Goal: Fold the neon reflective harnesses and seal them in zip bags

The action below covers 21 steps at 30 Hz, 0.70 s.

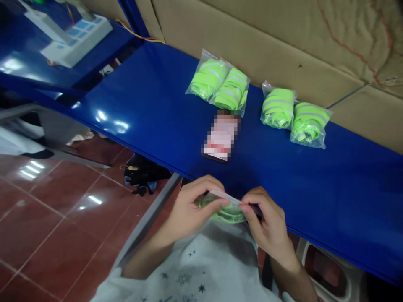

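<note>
A clear plastic bag [231, 214] with a green strap coiled inside is held in front of my body, at the front edge of the blue table [151, 109]. My left hand [198, 207] grips the bag's upper left edge, thumb on top. At the right end of the same edge, my right hand [266, 216] pinches the plastic between thumb and fingers. Beyond my hands lies a phone [221, 136] with a blurred screen.
Bagged green reflective straps lie along the table's back: one pair [220, 84] behind the phone, another pair [294, 113] farther right. A white power strip [78, 40] sits far left. Cardboard [252, 37] lines the back. A stool [327, 268] stands below right.
</note>
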Motion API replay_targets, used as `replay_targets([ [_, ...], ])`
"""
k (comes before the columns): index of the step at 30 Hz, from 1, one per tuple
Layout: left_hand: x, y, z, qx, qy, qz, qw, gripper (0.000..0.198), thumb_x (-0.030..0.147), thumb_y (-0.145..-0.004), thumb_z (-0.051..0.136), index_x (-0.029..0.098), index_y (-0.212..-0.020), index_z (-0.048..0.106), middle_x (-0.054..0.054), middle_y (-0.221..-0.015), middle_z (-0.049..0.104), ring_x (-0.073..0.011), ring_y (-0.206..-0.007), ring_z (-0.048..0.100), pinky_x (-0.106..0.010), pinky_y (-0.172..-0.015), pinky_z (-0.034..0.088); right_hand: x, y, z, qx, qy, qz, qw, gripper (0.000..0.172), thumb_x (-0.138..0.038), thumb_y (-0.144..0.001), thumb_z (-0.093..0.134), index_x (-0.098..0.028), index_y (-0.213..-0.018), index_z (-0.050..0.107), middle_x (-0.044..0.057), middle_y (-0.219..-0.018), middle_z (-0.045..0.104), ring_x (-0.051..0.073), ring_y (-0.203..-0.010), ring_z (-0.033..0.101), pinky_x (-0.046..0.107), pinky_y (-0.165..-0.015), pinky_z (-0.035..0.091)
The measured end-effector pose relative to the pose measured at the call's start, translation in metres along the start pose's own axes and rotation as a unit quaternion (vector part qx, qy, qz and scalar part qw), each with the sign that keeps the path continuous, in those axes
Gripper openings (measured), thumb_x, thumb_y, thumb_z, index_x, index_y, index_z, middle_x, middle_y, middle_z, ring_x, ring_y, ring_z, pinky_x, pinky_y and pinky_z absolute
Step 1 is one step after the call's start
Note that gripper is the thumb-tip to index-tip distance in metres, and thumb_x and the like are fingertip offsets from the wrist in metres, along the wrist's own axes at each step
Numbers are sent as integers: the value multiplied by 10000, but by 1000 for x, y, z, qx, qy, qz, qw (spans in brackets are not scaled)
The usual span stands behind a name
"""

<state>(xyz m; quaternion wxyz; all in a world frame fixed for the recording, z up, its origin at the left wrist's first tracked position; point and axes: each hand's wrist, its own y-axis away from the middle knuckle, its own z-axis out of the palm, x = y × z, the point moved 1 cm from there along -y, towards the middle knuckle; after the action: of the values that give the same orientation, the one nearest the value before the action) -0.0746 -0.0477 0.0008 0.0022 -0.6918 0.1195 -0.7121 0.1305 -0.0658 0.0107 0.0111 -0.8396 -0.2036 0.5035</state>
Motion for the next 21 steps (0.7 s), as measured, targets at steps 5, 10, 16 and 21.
replay_targets([
  [5, -1, -2, 5, -23, -13, 23, 999, 62, 136, -882, 749, 182, -911, 718, -43, -868, 706, -144, -813, 664, -253, -720, 519, -1, -2, 0, -19, 10, -5, 1000, 150, -154, -962, 667, -223, -1073, 594, 6, -924, 632, 143, -852, 573, 289, -756, 464],
  [10, -3, -3, 9, -60, -6, 2, 998, 71, 131, -882, 746, 180, -918, 710, -39, -867, 703, -136, -810, 663, -246, -723, 523, -1, -2, -1, -9, 9, -17, 1000, 107, -122, -989, 606, -210, -1045, 580, 6, -896, 625, 133, -815, 564, 285, -740, 466],
  [16, -7, -4, 12, -67, -11, 52, 996, 138, 66, -872, 738, 185, -941, 742, -28, -867, 730, -130, -813, 683, -237, -731, 542, -1, 0, -8, -40, 5, 10, 999, 163, -219, -963, 699, -233, -1096, 606, 8, -945, 660, 141, -858, 597, 283, -756, 473],
  [21, -5, -3, 9, -138, -26, 66, 988, 174, 119, -975, 611, 187, -1065, 743, -61, -958, 741, -158, -901, 691, -278, -805, 549, -2, 2, -10, -25, -30, 7, 999, 73, -160, -990, 639, -225, -1006, 609, -13, -834, 627, 115, -754, 548, 266, -697, 430],
])
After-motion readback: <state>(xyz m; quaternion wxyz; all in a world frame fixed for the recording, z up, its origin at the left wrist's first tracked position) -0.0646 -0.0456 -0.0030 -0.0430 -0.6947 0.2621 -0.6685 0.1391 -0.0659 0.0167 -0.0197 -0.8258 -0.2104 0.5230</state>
